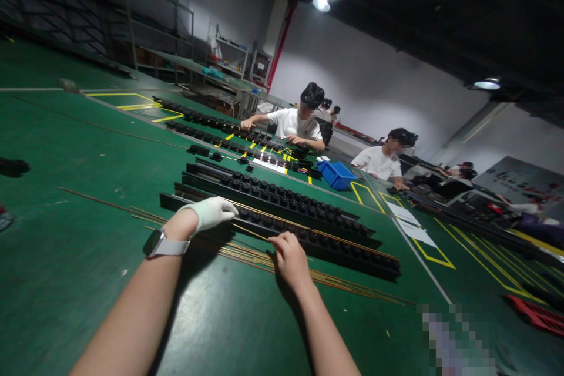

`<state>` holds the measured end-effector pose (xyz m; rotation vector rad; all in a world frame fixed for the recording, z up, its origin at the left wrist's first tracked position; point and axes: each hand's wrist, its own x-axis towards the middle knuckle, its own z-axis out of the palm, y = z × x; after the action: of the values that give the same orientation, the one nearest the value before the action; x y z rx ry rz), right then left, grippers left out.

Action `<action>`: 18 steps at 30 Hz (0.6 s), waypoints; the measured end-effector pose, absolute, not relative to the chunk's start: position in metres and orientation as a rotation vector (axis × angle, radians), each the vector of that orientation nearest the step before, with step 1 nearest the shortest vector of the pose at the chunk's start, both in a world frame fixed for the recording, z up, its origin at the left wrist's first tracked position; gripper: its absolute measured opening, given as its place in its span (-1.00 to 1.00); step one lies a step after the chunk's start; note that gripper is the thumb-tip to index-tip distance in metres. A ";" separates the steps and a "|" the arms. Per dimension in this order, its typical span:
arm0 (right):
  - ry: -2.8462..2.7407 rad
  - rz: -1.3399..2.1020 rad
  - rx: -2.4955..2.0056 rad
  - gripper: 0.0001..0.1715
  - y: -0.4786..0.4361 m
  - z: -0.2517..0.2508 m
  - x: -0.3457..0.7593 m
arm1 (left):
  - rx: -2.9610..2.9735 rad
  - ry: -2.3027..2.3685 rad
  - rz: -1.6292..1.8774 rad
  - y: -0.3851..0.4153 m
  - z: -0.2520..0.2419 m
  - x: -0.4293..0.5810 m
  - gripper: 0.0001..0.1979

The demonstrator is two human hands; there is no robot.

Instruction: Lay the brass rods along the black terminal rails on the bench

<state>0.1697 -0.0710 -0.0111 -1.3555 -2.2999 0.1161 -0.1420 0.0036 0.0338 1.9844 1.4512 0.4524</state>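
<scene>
My left hand [214,212], in a white glove, is over the near black channel rail [348,252]. Its thumb and fingers are pinched together at the rail, and what they hold is too small to make out. My bare right hand [288,251] pinches a thin brass-coloured rod [253,232] that slants up-left towards the glove. Black roller-like pieces line the near rail, and a long brass-coloured strip runs along it. Under and beside my hands, several loose thin rods [343,279] lie on the green table [220,329]. Behind stands another black rail with rollers [282,197].
A blue bin [337,175] stands beyond the rails. Black parts in rows [202,120], white paper sheets [412,223] and yellow tape outlines [434,259] lie farther off. Two co-workers in white shirts [288,123] work across the table. A red rack-like object [537,312] is at right.
</scene>
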 end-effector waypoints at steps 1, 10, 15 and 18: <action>-2.311 0.137 -1.377 -0.61 -0.070 -0.015 0.170 | 1.993 1.453 0.479 0.005 0.034 -0.144 -0.53; -2.419 0.071 -1.393 -0.84 -0.087 -0.017 0.161 | 1.999 1.450 0.501 0.003 0.039 -0.152 -0.49; -2.602 0.120 -1.394 -0.87 -0.105 -0.020 0.153 | 2.021 1.467 0.340 0.001 0.041 -0.152 -0.46; -2.610 0.163 -1.388 -0.89 -0.110 -0.022 0.155 | 2.017 1.473 0.267 0.002 0.040 -0.153 -0.47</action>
<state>0.1551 -0.1102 -0.0219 -1.3880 -2.6098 0.1634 -0.1527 0.0016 0.0404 2.0169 1.4728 0.2674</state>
